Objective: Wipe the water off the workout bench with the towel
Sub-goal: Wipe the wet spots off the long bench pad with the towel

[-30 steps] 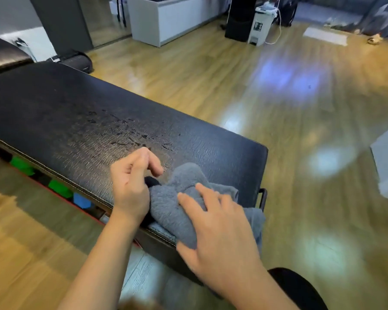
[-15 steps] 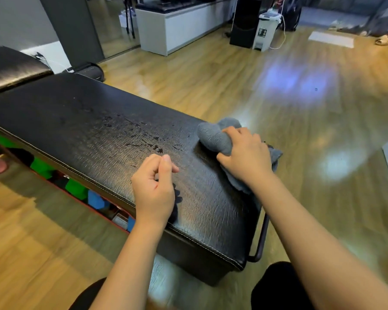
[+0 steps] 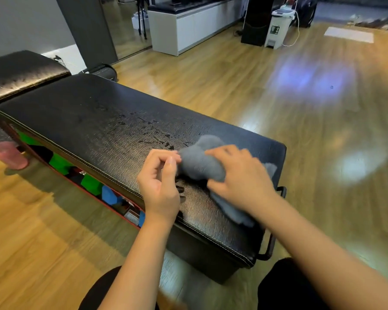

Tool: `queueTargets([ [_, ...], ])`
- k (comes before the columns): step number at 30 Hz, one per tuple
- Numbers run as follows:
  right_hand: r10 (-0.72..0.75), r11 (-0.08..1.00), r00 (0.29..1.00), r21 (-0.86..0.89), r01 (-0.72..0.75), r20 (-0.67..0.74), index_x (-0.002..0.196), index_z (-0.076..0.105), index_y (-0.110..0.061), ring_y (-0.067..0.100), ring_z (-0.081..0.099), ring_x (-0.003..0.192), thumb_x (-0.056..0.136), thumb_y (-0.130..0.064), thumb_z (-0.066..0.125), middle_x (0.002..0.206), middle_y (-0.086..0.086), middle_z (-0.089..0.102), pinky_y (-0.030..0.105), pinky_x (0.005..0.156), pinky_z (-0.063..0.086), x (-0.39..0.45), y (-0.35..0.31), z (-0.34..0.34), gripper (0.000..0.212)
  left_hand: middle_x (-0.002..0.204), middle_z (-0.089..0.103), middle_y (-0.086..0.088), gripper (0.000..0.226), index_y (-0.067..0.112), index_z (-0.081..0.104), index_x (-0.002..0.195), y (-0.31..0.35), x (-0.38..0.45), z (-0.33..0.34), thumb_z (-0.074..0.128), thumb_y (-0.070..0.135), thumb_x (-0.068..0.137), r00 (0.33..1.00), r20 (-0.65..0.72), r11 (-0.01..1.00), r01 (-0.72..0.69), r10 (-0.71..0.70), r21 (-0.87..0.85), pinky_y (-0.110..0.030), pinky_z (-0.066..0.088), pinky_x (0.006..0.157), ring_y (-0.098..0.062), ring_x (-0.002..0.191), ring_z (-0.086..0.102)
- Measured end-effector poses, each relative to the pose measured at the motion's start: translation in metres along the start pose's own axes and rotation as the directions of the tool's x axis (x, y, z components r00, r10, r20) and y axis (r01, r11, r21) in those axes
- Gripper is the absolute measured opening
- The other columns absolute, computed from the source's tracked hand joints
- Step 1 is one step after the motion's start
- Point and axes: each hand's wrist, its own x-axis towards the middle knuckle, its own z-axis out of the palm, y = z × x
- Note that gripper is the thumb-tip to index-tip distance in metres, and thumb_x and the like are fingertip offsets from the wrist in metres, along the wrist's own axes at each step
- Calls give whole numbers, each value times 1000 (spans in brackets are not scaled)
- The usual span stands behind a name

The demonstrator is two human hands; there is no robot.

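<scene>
From the head view, a black padded counter (image 3: pixel 81 113) runs from the upper left toward the lower right, its top a cracked, leather-like skin with pale stitching along the near edge. A scatter of water (image 3: pixel 152 133) beads and streaks lies across the middle of the top, just left of and beyond the hands. The right hand (image 3: pixel 240 175) presses down on a bunched grey towel (image 3: pixel 199 162) near the right end of the counter; its grip is curled over the cloth, fingers spread across the top of the bundle, and a loose tail of towel trails back under the wrist toward the near edge. The left hand (image 3: pixel 160 182) hovers just beside the towel on its left, its grip narrow and holding nothing, fingers loosely curled with the thumb against the forefinger; whether it brushes the cloth I cannot tell. Under the counter's near side show green and blue blocks (image 3: pixel 87 182). A second black pad (image 3: pixel 20 72) sits at the far left. On the wooden floor (image 3: pixel 233 90) beyond stand a white cabinet (image 3: pixel 195 30) and a white bin (image 3: pixel 278 27).
</scene>
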Motion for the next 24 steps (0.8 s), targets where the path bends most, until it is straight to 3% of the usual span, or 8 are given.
queueTargets([
  [4,266,964,961,29,-265,-79,124,52,-33,41,53,110,77,-47,59,120,9,56,50,87,47,77,48,2,49,73,58,-13,25,5,61,76,2,0,1,47,14,96,994,-1,992,111,-111,59,-29,45,67,-12,70,54],
  [6,295,955,953,-7,-296,-68,124,51,-32,42,51,111,79,-47,59,123,10,55,51,89,47,89,49,5,48,68,60,-4,27,9,62,74,4,1,3,49,17,97,990,42,987,133,-137,93,-30,46,64,-10,67,55],
  [9,201,977,978,-64,-205,-59,126,49,-31,40,50,111,78,-50,59,127,8,53,50,89,44,67,25,8,52,68,60,2,29,9,61,74,5,1,5,49,17,98,992,33,987,120,-125,110,-33,46,64,-16,65,56],
  [12,54,995,998,-83,-56,-21,123,50,-33,36,50,105,74,-52,59,124,5,53,47,85,42,19,-17,6,53,65,58,2,27,5,59,71,7,2,6,49,12,95,983,-118,990,143,-144,-11,-22,45,62,-5,61,54],
  [17,-140,986,988,-101,133,-68,116,56,-33,36,54,92,65,-54,62,116,6,59,46,74,44,-48,-57,7,56,50,47,10,36,22,52,55,10,25,-12,52,23,90,945,-223,970,219,-238,-106,-25,34,53,-9,53,42],
  [19,-153,987,988,-63,150,-32,120,55,-36,34,54,96,66,-57,58,118,2,58,46,77,46,-40,-49,6,57,50,42,7,40,21,48,52,11,37,-23,52,24,92,971,-162,985,173,-174,-20,-28,30,50,-13,51,37],
  [21,-126,991,992,-37,126,2,125,51,-40,31,53,101,70,-59,54,122,-2,55,45,81,46,-17,-37,5,58,50,38,-3,43,5,44,55,7,46,-30,52,21,94,992,-106,983,85,-68,162,-31,28,50,-13,51,34],
  [24,-1,1000,1000,-24,1,-5,131,47,-39,32,50,109,78,-56,57,129,0,53,45,86,43,39,-8,10,56,53,36,-23,48,-6,39,58,-7,51,-34,52,21,96,997,-68,948,43,-23,316,-40,28,52,-15,52,32],
])
